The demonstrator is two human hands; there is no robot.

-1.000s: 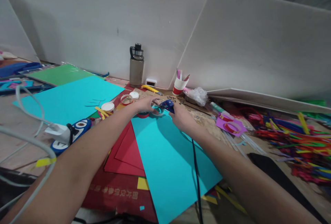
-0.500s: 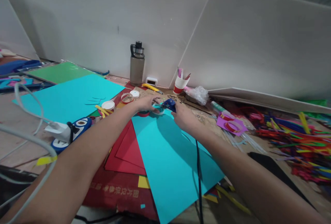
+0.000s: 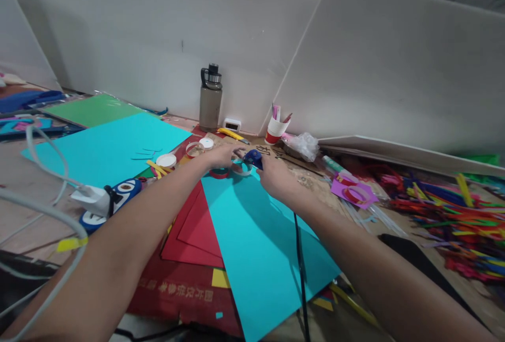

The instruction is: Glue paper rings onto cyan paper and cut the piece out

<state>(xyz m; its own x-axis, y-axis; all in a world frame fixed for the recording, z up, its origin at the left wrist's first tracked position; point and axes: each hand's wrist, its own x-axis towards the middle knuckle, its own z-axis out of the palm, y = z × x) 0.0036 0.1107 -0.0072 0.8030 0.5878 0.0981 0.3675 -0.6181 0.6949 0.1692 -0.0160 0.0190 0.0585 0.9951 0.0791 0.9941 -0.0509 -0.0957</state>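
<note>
A blue glue gun (image 3: 252, 158) with a black cord is held in my right hand (image 3: 272, 173), its nozzle turned toward my left hand. The fingers of my left hand (image 3: 221, 157) are bent at the back rim of a white ring (image 3: 242, 172), partly hiding it. This ring rests at the far end of a turquoise paper sheet (image 3: 260, 258), just below the nozzle. A red ring (image 3: 219, 173) lies beside it, under my left hand. Any glue on the ring is too small to make out.
A bottle (image 3: 210, 102), a yellow cutter (image 3: 233, 135) and a paper cup of pens (image 3: 276, 129) stand or lie behind. Red sheets (image 3: 193, 237) are at left, near a power strip (image 3: 128, 192). Colourful pipe cleaners (image 3: 461, 221) and a purple card (image 3: 353, 190) lie right.
The glue gun and my right hand have shifted slightly left. My left fingers have moved a little, leaving more of the white ring visible.
</note>
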